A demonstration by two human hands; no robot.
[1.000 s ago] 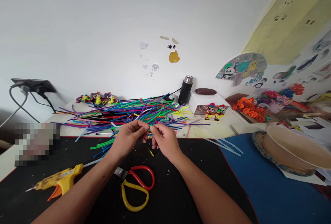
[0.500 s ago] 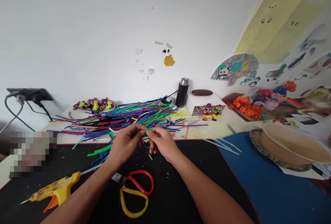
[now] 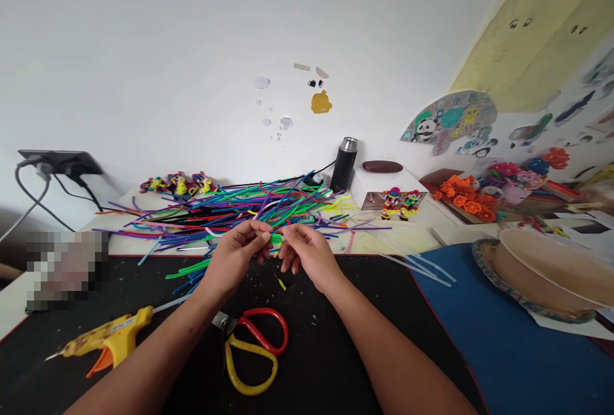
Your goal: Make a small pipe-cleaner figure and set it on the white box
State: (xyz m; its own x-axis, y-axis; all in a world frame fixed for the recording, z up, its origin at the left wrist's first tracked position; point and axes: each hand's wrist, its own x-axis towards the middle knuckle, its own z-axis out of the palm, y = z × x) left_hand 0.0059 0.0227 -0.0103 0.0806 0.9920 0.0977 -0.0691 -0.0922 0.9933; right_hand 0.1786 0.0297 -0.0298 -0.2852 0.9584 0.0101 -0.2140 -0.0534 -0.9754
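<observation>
Head view, then: what do you have between your hands?

A small, bright green, fuzzy-looking piece [image 3: 275, 240]. It sits between the fingertips of your left hand [image 3: 235, 255] and your right hand [image 3: 309, 258], near the far edge of the smooth black mat [image 3: 336, 351] as seen from here.

Are your fingers closed on it?

On your left hand, yes: thumb and forefinger are pinched together on its left end. Your right thumb and fingers are curled close by its other end, but I can't tell whether they grip it.

And what lies around you?

Just below your fingertips, a thin yellow scrap [image 3: 281, 283] on the mat. Nearer you, the metal scissors with one red and one yellow loop handle [image 3: 232, 337] lie beside your left forearm; on that forearm's other side is the yellow glue gun with an orange trigger [image 3: 122, 335].

Beyond your hands?

A tangled heap of multicoloured fuzzy stems [image 3: 230, 210] spreads over the cream-white bench [image 3: 412, 231], with a black, silver-topped flask [image 3: 343, 165] standing behind its right end.
</observation>
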